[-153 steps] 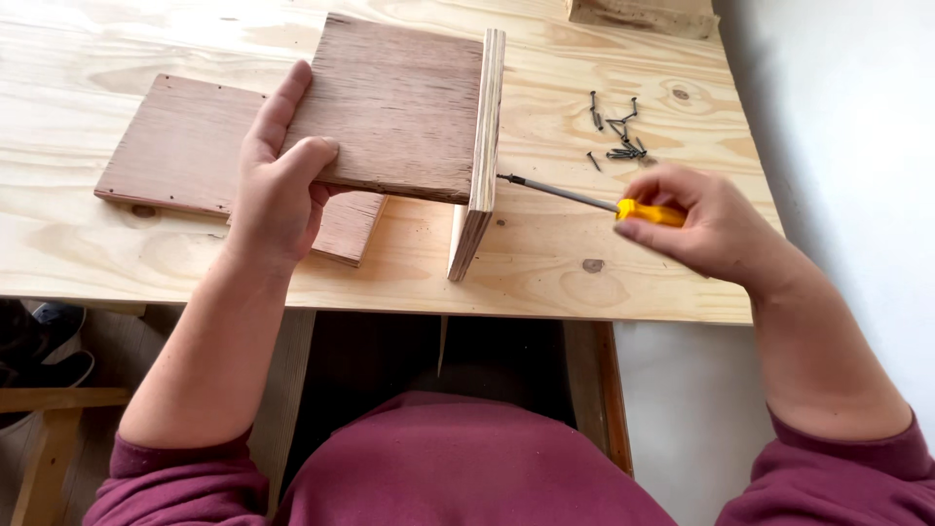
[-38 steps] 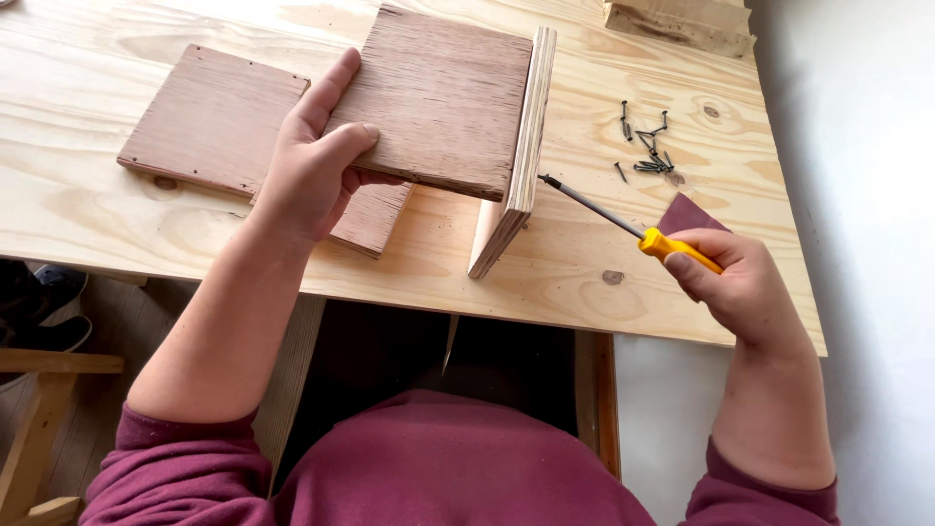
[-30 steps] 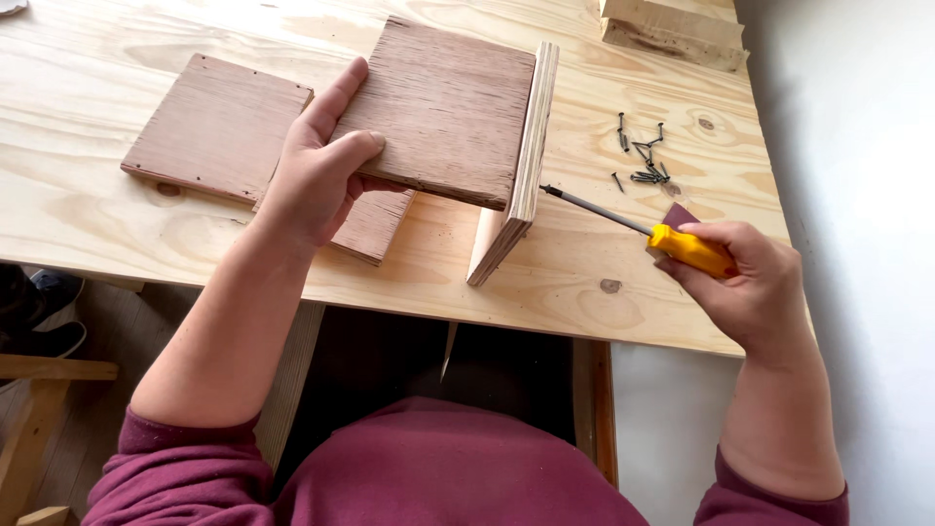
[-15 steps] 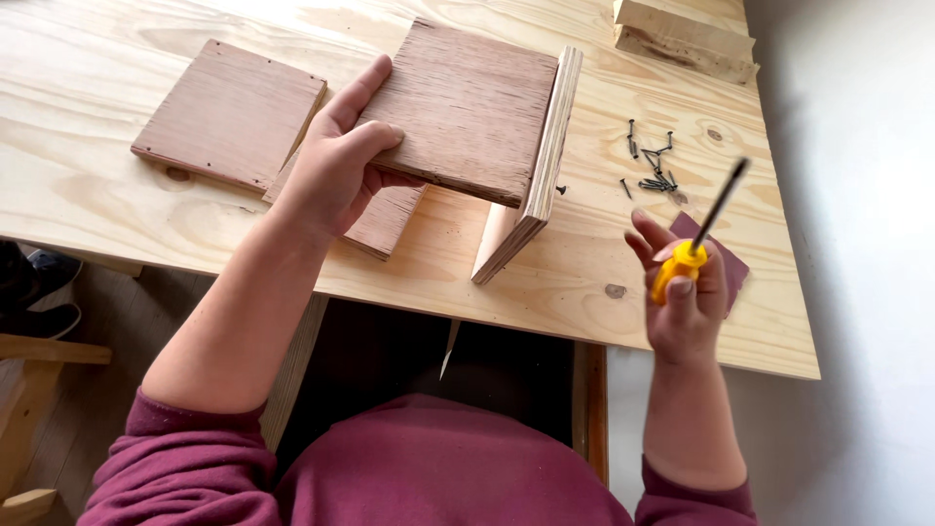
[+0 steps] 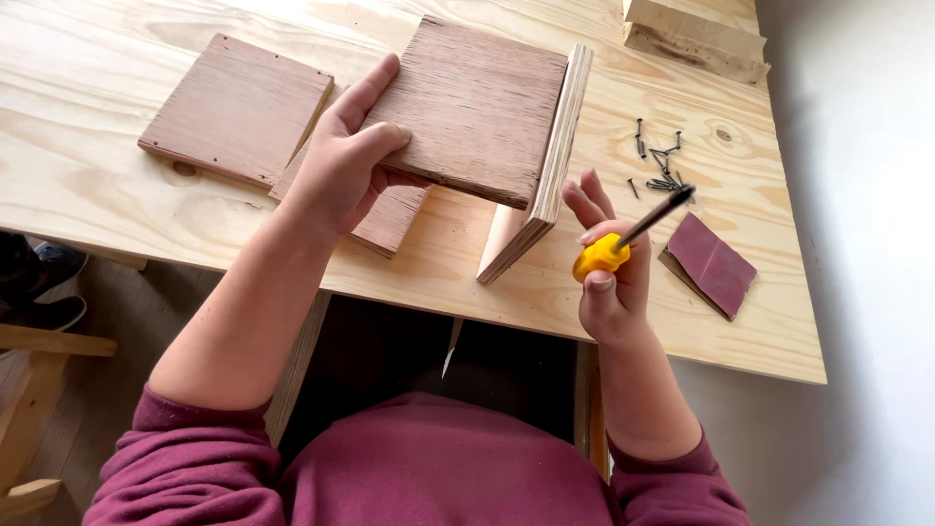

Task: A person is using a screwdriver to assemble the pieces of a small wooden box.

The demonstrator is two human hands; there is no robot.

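left hand [image 5: 341, 170]: fingers clamped on brown panel [image 5: 477, 107] | right hand [image 5: 609, 268]: fingers closed around yellow-handled screwdriver [image 5: 623, 239] | dark-red sandpaper square [image 5: 711, 263] and screws [image 5: 657, 161] on bench [image 5: 97, 195]

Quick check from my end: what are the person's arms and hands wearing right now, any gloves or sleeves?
No gloves: both the left hand and the right hand are bare, with no rings or watch visible. Maroon sleeves of a sweatshirt are pushed up, leaving both forearms uncovered. The cuffs look ribbed.

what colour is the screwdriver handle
Yellow; the screwdriver handle shows best in the head view.
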